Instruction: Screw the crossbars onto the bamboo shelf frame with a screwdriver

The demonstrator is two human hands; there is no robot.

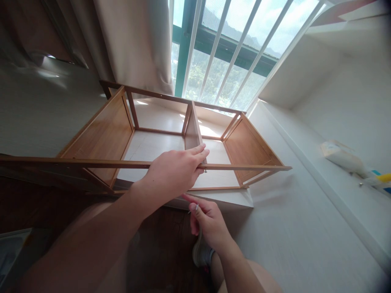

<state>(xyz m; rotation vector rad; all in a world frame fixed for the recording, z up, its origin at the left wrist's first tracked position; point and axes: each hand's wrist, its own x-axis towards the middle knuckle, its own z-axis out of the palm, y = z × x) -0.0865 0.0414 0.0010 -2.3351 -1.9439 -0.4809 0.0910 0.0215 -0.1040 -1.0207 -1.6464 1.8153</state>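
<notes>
The bamboo shelf frame (100, 134) lies on its side on the floor below the window. The left hand (174, 169) lays nearly straight fingers over its front rail (91, 164) at the divider (192, 130); the thumb is hidden. Beneath, the right hand (207, 226) pinches a small screw (196, 208) between thumb and forefinger.

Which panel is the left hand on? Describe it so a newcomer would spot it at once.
Below the barred window, a light-brown wooden shelf frame lies open on the pale floor. A thin upright divider panel crosses its middle from back rail to front rail, where the left hand rests on it. Unlike the two brown end panels, its face looks pale grey.
</notes>
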